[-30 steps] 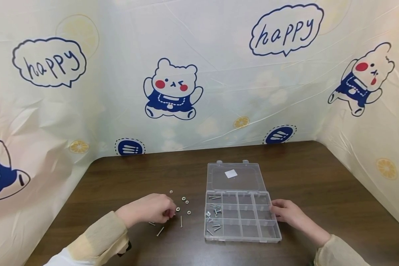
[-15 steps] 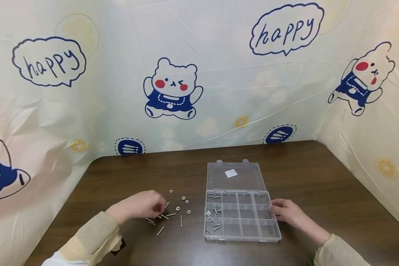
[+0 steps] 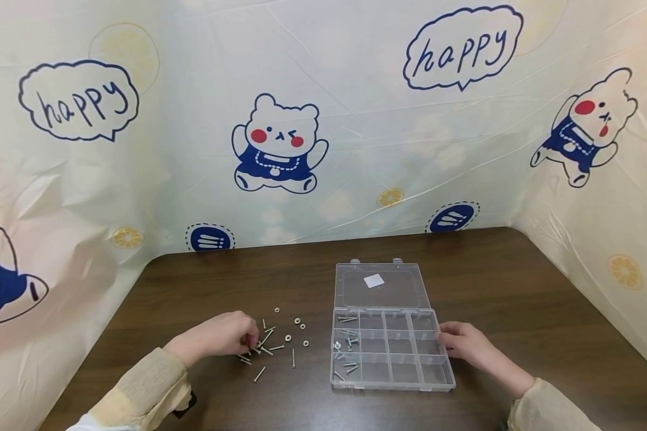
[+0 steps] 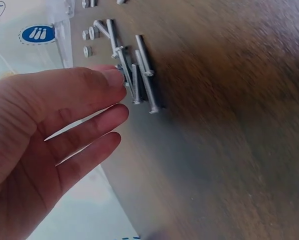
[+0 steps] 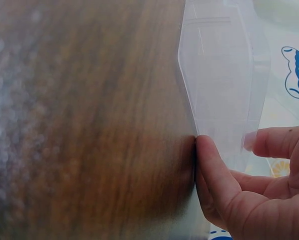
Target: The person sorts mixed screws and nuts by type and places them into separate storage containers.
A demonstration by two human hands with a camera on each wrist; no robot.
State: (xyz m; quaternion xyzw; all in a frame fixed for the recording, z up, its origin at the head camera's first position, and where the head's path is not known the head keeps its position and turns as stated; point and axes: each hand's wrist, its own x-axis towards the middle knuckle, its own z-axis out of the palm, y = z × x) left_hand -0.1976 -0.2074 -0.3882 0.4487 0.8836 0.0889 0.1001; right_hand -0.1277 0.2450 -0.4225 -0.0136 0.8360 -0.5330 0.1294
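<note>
In the head view my left hand (image 3: 221, 336) is low over loose screws (image 3: 267, 336) on the table. The left wrist view shows its thumb and index fingertips together beside several screws (image 4: 145, 82), with the other fingers apart. Whether a screw sits between those tips is hidden. My right hand (image 3: 471, 347) holds the right side of a clear compartment box (image 3: 390, 386). In the right wrist view its thumb lies at the upper rim of the box (image 5: 219, 75), with fingers against the lower edge. Screws (image 3: 350, 342) lie in the box's left column of compartments.
Several nuts (image 3: 288, 338) lie between the screws and the box. The open lid (image 3: 350, 287) lies flat behind the box and bears a white label (image 3: 374, 281). A printed curtain (image 3: 356, 149) hangs behind the brown table (image 3: 221, 281).
My left hand has moved left, uncovering several screws that it hid before. The right hand stays at the box's side, and the box has not moved.
</note>
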